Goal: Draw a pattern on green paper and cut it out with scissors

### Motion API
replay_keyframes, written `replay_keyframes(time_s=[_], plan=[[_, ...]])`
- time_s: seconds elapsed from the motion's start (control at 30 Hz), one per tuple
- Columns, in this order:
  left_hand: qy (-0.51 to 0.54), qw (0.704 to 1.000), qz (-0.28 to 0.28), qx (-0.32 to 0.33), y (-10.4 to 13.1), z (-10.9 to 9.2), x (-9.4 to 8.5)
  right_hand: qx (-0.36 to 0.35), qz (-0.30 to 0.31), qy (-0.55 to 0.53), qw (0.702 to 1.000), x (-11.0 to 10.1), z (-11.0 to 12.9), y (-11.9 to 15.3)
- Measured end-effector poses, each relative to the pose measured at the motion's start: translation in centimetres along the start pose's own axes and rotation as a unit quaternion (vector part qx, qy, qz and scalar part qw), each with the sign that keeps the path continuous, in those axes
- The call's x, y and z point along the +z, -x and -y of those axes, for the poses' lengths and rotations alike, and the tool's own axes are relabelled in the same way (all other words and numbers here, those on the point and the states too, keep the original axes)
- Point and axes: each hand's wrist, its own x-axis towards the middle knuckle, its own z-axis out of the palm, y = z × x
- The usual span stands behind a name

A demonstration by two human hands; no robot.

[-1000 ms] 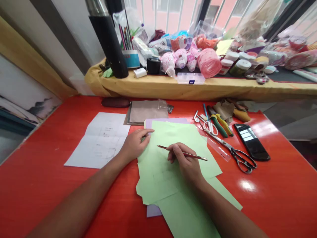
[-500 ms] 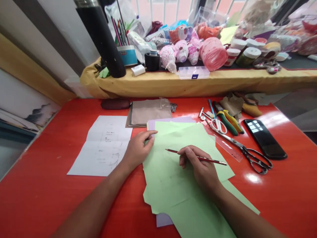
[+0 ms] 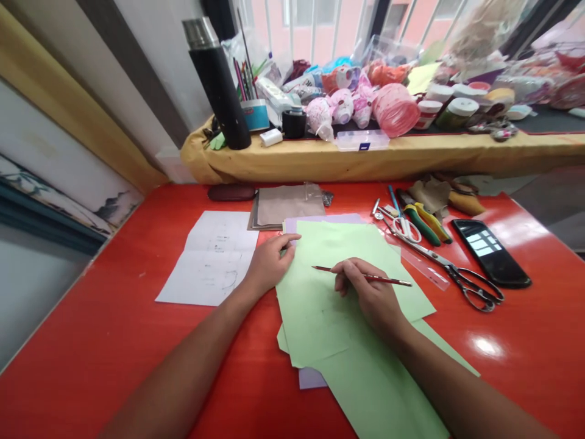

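My left hand lies at the upper left edge of a light green sheet, index finger stretched over the edge and nothing held. In my right hand is a dark red pencil, gripped between thumb and fingers. Its sharpened tip points left over the green sheet, and I cannot tell whether it touches. Faint pencil marks show on this sheet. Under it lie another green sheet and a purple sheet. A creased white paper with small sketches rests left of my left hand.
To the right are large scissors, white-handled scissors, pliers, a clear ruler and a black phone. Brown sheets and a dark case sit behind. A black flask and jars crowd the ledge.
The camera view has shifted, so the table things appear farther right and the flask's top now shows. Both hands keep about the same place on the green sheet.
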Motion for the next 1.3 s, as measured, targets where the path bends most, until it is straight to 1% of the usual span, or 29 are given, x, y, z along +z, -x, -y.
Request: replay_keyframes(time_s=[0.13, 0.33, 0.47, 0.57, 0.6, 0.73, 0.83, 0.93, 1.03, 1.13, 1.3], plan=[[-0.007, 1.000, 0.002, -0.003, 0.1, 0.0, -0.1, 0.008, 0.014, -0.023, 1.000, 0.1, -0.2, -0.1], [0.013, 1.000, 0.012, -0.014, 0.4, 0.7, -0.6, 0.026, 0.025, -0.042, 0.998, 0.2, 0.1, -0.4], [0.046, 0.998, 0.011, -0.031, 0.7, 1.0, -1.1, 0.033, 0.012, -0.066, 0.997, 0.2, 0.0, -0.4], [0.042, 0.998, 0.010, -0.046, 1.1, 1.1, -1.5, 0.035, 0.003, -0.087, 0.996, 0.4, -0.5, -0.2], [0.038, 0.998, 0.018, -0.054, 1.3, 1.1, -1.6, 0.035, -0.002, -0.096, 0.995, 0.5, -0.7, -0.1], [0.022, 0.999, 0.026, -0.033, 1.5, 1.1, -1.6, 0.038, -0.015, -0.116, 0.992, 0.4, -1.1, 0.4], [0.009, 0.999, 0.026, -0.016, 1.3, 0.9, -1.3, 0.034, -0.010, -0.111, 0.993, 0.1, -0.8, 0.3], [0.016, 0.999, 0.023, -0.025, 1.1, 0.7, -1.2, 0.033, -0.010, -0.102, 0.994, 0.1, -0.5, -0.1], [0.025, 0.999, 0.024, -0.033, 0.9, 0.6, -1.2, 0.031, 0.007, -0.091, 0.995, 0.2, -0.3, -0.4], [0.019, 0.999, 0.026, -0.025, 0.8, 0.6, -1.3, 0.029, 0.022, -0.080, 0.996, 0.2, -0.4, -0.4], [0.023, 0.999, 0.025, -0.016, 0.7, 0.9, -1.1, 0.030, 0.018, -0.074, 0.997, 0.3, -0.5, -0.4]])
